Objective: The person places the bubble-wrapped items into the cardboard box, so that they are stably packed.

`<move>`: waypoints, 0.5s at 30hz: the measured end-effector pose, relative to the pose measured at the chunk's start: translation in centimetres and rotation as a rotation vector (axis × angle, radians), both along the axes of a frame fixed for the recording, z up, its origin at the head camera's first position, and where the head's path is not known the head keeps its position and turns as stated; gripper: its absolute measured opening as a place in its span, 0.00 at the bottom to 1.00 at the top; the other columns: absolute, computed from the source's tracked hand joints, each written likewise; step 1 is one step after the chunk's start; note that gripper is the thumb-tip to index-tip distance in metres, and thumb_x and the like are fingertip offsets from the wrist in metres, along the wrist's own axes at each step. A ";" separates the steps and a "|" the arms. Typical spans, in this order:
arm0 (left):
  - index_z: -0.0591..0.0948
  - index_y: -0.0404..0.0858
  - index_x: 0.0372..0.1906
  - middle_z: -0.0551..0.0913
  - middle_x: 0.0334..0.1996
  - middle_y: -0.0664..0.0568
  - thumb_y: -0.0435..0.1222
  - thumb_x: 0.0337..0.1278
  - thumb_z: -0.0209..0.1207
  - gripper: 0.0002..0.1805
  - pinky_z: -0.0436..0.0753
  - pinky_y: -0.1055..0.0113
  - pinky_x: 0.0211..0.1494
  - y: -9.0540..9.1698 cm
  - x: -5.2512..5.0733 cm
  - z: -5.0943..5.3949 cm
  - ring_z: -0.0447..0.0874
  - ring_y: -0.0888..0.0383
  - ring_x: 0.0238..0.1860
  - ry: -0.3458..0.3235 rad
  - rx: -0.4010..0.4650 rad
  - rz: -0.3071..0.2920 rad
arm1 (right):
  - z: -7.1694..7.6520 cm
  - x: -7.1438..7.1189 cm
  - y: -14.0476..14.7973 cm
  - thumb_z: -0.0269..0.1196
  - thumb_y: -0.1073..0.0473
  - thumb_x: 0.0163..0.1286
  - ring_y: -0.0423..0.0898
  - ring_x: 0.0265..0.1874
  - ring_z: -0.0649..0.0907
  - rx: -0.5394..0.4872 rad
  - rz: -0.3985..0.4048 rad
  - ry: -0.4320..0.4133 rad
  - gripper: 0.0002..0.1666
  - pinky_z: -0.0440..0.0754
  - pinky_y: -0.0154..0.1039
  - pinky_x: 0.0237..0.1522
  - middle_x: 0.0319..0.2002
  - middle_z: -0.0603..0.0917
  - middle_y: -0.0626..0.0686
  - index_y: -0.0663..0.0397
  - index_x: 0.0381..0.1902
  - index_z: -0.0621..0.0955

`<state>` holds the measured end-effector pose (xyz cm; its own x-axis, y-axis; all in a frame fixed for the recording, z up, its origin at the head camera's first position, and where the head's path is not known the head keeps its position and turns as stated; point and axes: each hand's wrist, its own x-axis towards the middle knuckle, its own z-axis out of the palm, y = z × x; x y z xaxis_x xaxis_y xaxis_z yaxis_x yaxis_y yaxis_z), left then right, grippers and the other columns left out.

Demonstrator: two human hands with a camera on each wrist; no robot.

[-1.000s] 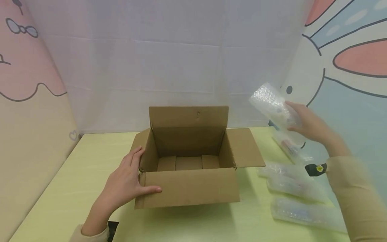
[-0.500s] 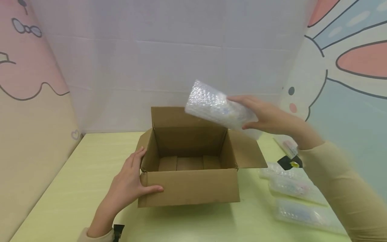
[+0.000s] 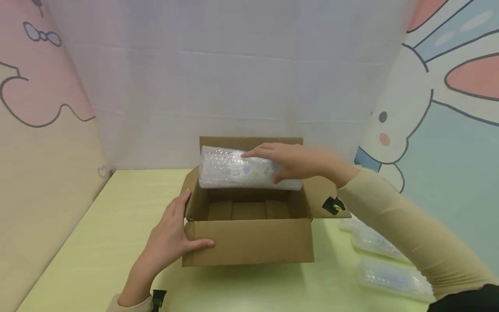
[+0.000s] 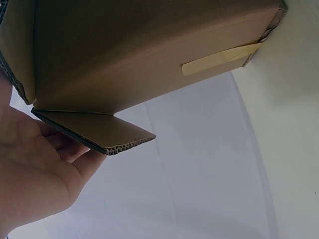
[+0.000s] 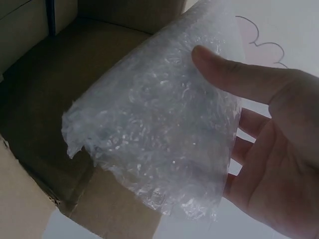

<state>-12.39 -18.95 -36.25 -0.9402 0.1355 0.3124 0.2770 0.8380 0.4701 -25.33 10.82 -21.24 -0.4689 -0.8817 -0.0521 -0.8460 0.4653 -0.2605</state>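
An open cardboard box [image 3: 249, 242] stands on the pale yellow table with its flaps spread. My left hand [image 3: 167, 234] grips its near left corner, thumb on the front flap; in the left wrist view the fingers lie behind a side flap [image 4: 99, 129]. Above the rear of the box, my right hand [image 3: 300, 160] holds a bubble-wrapped package [image 3: 226, 167] lengthwise across the opening. In the right wrist view, thumb and fingers clasp opposite sides of the clear bubble wrap [image 5: 149, 124]. Small coloured spots show through it; the contents cannot be made out. The visible box floor is bare.
Several more bubble-wrapped packages [image 3: 393, 275] lie on the table [image 3: 97, 242] to the right of the box, partly behind my right sleeve [image 3: 405, 229]. A white sheet [image 3: 195, 86] hangs behind the table. Cartoon-painted walls flank both sides.
My right hand has carried the bubble-wrapped package leftward from the table's right side to above the box, then lower, and turned it level. My left hand keeps its grip on the box.
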 end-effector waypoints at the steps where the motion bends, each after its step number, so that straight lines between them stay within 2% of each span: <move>1: 0.50 0.35 0.76 0.60 0.72 0.38 0.63 0.26 0.74 0.71 0.77 0.40 0.57 0.0 0.0 0.0 0.60 0.42 0.71 -0.001 0.001 -0.001 | -0.2 -0.1 -0.4 0.72 0.66 0.56 0.48 0.70 0.67 0.033 0.001 0.006 0.51 0.74 0.48 0.64 0.71 0.66 0.48 0.41 0.74 0.61; 6: 0.52 0.35 0.75 0.60 0.72 0.38 0.61 0.26 0.76 0.70 0.76 0.40 0.58 0.0 0.0 0.1 0.59 0.42 0.71 0.003 0.003 -0.005 | -1.6 -0.6 -2.3 0.71 0.65 0.57 0.49 0.67 0.71 0.203 0.013 0.028 0.52 0.80 0.48 0.54 0.70 0.67 0.48 0.37 0.74 0.61; 12: 0.52 0.36 0.75 0.59 0.72 0.38 0.61 0.27 0.75 0.70 0.76 0.40 0.59 -0.1 0.1 0.1 0.59 0.41 0.71 -0.002 0.015 -0.007 | -2.8 -1.2 -3.9 0.70 0.67 0.58 0.52 0.67 0.71 0.326 0.029 0.010 0.53 0.80 0.50 0.53 0.71 0.65 0.52 0.37 0.75 0.59; 15: 0.52 0.36 0.75 0.59 0.73 0.38 0.61 0.27 0.75 0.70 0.75 0.40 0.59 -0.1 0.1 0.1 0.59 0.41 0.72 -0.005 0.021 -0.008 | -3.5 -1.4 -4.2 0.70 0.67 0.58 0.51 0.62 0.75 0.393 0.010 0.018 0.53 0.81 0.48 0.51 0.70 0.66 0.53 0.35 0.75 0.58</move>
<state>-12.29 -19.01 -36.13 -0.9408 0.1370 0.3101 0.2814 0.8257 0.4889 -26.70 6.59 -24.75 -0.4643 -0.8006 -0.3788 -0.8538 0.5183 -0.0490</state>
